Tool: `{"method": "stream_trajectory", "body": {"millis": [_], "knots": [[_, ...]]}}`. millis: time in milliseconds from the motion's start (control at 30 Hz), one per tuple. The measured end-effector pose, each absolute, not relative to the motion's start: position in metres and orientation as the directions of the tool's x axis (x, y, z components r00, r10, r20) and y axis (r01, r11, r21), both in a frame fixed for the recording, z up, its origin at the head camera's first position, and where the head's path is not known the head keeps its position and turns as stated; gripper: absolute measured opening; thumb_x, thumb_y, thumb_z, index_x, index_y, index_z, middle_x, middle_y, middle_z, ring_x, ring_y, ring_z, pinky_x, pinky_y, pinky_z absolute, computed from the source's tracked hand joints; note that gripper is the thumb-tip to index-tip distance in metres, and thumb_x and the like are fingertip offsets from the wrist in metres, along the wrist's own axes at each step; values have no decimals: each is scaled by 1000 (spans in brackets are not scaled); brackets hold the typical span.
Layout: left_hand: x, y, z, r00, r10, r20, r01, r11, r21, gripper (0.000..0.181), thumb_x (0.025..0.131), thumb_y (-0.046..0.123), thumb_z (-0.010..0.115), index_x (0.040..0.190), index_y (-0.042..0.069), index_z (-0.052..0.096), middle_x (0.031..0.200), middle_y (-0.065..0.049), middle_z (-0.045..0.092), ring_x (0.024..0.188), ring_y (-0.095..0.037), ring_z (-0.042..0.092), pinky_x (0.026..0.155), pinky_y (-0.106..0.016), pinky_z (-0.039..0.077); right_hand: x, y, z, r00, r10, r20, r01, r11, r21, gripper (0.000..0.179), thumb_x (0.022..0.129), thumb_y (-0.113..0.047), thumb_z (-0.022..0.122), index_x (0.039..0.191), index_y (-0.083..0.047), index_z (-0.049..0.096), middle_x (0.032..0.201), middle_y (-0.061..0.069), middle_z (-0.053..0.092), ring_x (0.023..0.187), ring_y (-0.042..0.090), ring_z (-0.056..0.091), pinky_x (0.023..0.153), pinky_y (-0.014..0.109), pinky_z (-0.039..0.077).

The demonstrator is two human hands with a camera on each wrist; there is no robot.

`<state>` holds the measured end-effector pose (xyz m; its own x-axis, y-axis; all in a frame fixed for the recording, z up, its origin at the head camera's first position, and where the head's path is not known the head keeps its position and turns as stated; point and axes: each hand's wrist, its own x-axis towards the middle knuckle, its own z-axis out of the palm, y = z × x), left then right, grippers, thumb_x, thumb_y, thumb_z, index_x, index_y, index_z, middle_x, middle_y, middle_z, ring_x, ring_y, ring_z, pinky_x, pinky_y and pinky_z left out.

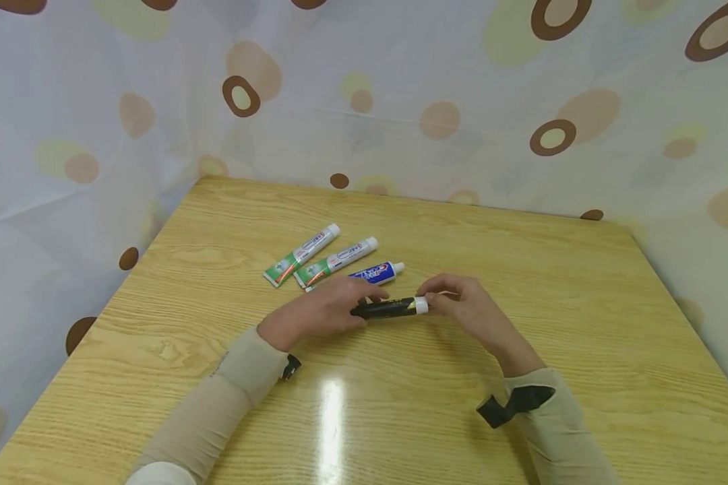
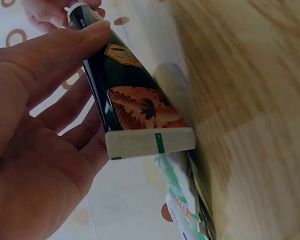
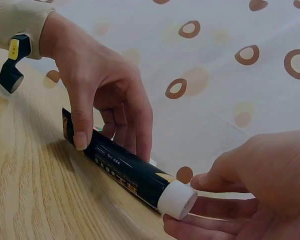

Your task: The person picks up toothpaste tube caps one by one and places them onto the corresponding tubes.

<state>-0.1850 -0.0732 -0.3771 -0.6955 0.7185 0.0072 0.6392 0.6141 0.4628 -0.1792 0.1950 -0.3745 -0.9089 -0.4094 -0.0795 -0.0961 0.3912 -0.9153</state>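
Note:
A black toothpaste tube (image 1: 388, 309) with a white cap (image 3: 177, 200) lies almost level just over the wooden table, its cap toward the right. My left hand (image 1: 330, 308) grips the tube's body, thumb on one side and fingers on the other. The tube's pale crimped end (image 2: 150, 142) faces the left wrist camera. At the other end, my right hand (image 1: 470, 310) has its thumb and fingertips around the cap, pinching it lightly. Just behind my left hand lies a blue toothpaste tube (image 1: 376, 273), partly hidden by that hand.
Two green-and-white toothpaste tubes (image 1: 303, 254) lie slanted beside the blue one, caps toward the back right. The wooden table (image 1: 552, 283) extends on both sides of my hands. A spotted cloth (image 1: 400, 87) hangs behind the table and along its sides.

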Motion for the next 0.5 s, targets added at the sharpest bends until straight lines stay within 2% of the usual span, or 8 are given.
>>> {"method": "stream_trajectory", "body": {"millis": [167, 400, 500], "knots": [[-184, -71, -383, -686, 728, 4, 653, 612, 446, 52, 85, 10, 78, 134, 12, 60, 129, -4, 65, 117, -18, 60, 99, -33, 50, -180, 196, -377, -899, -427, -95, -99, 410, -907, 25, 102, -13, 55, 117, 4, 64, 124, 21, 62, 102, 20, 68, 87, 28, 55], [-181, -71, -386, -685, 728, -40, 644, 630, 434, 54, 85, 12, 79, 135, 12, 59, 134, -3, 63, 125, -19, 56, 106, -34, 46, -181, 197, -377, -900, -429, -72, -133, 430, -893, 27, 103, -15, 53, 118, 4, 64, 118, 23, 66, 109, 31, 66, 95, 38, 55], [-181, -71, -385, -691, 720, -71, 618, 638, 459, 57, 84, 16, 80, 137, 13, 58, 134, -3, 61, 123, -18, 56, 104, -34, 47, -180, 198, -375, -900, -433, -59, -138, 411, -901, 28, 103, -14, 51, 120, 7, 62, 119, 26, 65, 112, 35, 64, 95, 37, 55]]}}
